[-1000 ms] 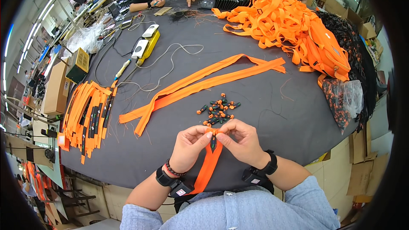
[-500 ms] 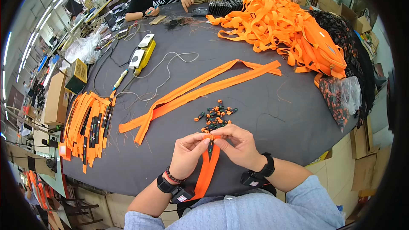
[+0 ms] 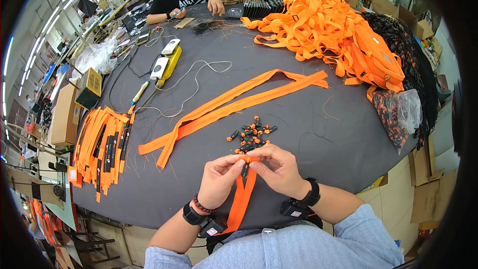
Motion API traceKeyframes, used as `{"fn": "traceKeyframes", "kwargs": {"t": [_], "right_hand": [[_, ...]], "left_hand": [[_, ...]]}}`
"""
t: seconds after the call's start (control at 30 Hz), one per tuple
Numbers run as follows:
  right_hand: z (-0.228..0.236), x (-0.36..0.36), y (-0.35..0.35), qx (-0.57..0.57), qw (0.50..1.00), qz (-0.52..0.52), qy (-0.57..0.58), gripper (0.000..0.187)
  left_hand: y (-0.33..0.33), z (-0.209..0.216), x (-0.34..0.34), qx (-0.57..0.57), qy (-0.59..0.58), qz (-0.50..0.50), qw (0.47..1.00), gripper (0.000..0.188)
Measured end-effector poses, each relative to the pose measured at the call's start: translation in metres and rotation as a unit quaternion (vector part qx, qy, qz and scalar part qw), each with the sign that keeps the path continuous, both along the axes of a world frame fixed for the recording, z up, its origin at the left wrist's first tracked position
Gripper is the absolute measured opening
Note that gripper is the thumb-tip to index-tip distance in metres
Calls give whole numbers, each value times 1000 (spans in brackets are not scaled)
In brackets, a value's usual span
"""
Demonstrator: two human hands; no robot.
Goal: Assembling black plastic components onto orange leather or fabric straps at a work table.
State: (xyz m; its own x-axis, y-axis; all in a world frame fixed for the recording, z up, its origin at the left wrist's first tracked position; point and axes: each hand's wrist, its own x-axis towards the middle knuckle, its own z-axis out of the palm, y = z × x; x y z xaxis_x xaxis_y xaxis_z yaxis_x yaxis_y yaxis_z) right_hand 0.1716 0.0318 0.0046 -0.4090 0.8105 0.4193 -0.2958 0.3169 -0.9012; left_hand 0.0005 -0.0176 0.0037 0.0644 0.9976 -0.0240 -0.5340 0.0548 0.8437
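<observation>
Both my hands pinch the top end of an orange strap (image 3: 242,200) that hangs down toward my lap over the near edge of the dark grey table (image 3: 308,129). My left hand (image 3: 218,179) grips it from the left. My right hand (image 3: 279,168) grips it from the right, with a small black zipper pull between the fingertips. Just beyond my hands lies a small heap of black and orange zipper pulls (image 3: 251,137). Two long orange straps (image 3: 234,104) stretch diagonally across the middle of the table.
A stack of orange strips with black parts (image 3: 102,144) lies at the left edge. A big pile of orange straps (image 3: 333,35) and a bag of small parts (image 3: 396,117) sit at the right. A yellow and white tool with cords (image 3: 167,62) lies farther back. Two people work at the far side.
My hands have stayed at the strap's top end, with only small finger movements. The view has shifted slightly.
</observation>
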Motion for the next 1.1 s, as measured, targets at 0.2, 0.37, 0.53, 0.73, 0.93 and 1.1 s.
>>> {"fn": "traceKeyframes", "kwargs": {"t": [0.2,0.37,0.53,0.73,0.93,1.1], "right_hand": [[0,3,1,-1,999,32,-20,23],[1,1,0,-10,1000,18,2,20],[1,1,1,-12,1000,22,7,18],[-1,0,2,22,1000,9,-4,18],[2,3,2,61,998,-10,-33,19],[6,1,0,54,998,-24,-23,19]], "left_hand": [[0,-2,-1,7,1,-2,1000,19],[-1,0,0,5,9,1,1000,18],[-2,-2,-1,10,22,-4,1000,17],[-1,1,-2,30,39,-12,999,16],[-1,4,-4,34,55,-28,997,16],[-2,8,0,35,32,-15,999,17]]}}
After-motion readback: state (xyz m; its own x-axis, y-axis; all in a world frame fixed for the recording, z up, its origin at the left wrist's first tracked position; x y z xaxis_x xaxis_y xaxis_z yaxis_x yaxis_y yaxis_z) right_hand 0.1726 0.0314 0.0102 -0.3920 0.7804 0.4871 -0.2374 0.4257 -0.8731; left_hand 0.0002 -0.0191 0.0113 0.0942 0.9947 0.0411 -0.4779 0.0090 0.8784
